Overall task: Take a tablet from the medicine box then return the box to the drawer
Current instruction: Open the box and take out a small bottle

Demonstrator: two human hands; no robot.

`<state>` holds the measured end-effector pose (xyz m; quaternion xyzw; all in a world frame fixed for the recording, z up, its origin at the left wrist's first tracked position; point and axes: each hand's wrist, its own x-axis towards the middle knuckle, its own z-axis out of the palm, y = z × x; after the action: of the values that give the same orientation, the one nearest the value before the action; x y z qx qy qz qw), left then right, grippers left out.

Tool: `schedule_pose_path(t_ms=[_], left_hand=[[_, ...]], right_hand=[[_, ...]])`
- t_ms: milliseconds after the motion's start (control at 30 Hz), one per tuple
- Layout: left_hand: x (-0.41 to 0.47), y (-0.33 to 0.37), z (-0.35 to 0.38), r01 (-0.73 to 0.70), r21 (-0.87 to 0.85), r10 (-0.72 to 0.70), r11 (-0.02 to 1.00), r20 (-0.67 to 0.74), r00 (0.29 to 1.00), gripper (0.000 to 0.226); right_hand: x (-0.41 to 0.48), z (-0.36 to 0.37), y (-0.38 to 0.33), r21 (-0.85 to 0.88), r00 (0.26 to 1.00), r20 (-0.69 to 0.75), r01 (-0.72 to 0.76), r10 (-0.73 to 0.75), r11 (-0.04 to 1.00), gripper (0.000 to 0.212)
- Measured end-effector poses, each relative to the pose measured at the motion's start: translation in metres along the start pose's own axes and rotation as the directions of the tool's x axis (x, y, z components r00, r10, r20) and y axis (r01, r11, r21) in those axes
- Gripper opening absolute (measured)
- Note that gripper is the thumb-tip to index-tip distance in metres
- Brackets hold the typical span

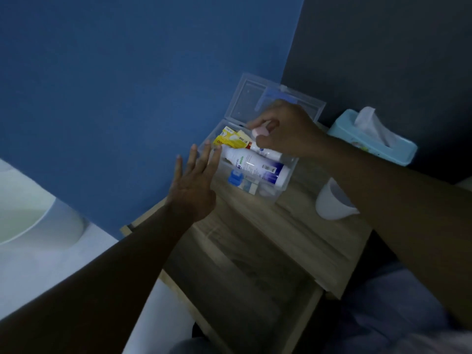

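A clear plastic medicine box (278,192) stands on the wooden bedside table, its lid (245,98) swung up against the blue wall. Inside lie a white bottle with a blue label (255,166), a yellow packet (229,140) and a small blue item (235,177). My right hand (288,129) hovers over the box's far end, fingers pinched on a small pink-and-white item (260,131). My left hand (194,185) is spread flat at the box's left side, fingertips touching its wall, holding nothing. The drawer (242,284) below the tabletop is pulled out.
A light blue tissue box (370,139) sits at the back right of the table. A white cup (332,200) stands right of the medicine box, partly behind my right forearm. A white bed or cushion (38,213) lies to the left.
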<state>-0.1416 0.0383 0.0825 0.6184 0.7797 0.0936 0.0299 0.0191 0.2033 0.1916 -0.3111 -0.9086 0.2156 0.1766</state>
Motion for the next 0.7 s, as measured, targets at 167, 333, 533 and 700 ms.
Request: schedule_pose_path(t_ms=[167, 333, 533, 700], left_hand=[[-0.044, 0.058, -0.039, 0.124, -0.894, -0.223, 0.43, 0.028, 0.974, 0.056], [-0.071, 0.119, -0.092, 0.208, -0.922, -0.196, -0.327, 0.282, 0.939, 0.042], [-0.102, 0.139, -0.132, 0.165, -0.809, -0.14, -0.564, 0.291, 0.946, 0.038], [-0.125, 0.152, -0.149, 0.135, -0.741, -0.149, -0.657, 0.304, 0.941, 0.043]], right_hand=[[-0.056, -0.032, -0.025, 0.147, 0.997, 0.037, -0.072, 0.067, 0.987, 0.022], [-0.11, -0.046, -0.061, 0.222, 0.998, 0.064, -0.001, -0.014, 0.975, 0.027], [-0.148, -0.067, -0.094, 0.288, 0.991, -0.048, 0.13, -0.121, 0.949, 0.024], [-0.165, -0.083, -0.112, 0.343, 0.975, -0.033, 0.218, -0.22, 0.914, 0.024]])
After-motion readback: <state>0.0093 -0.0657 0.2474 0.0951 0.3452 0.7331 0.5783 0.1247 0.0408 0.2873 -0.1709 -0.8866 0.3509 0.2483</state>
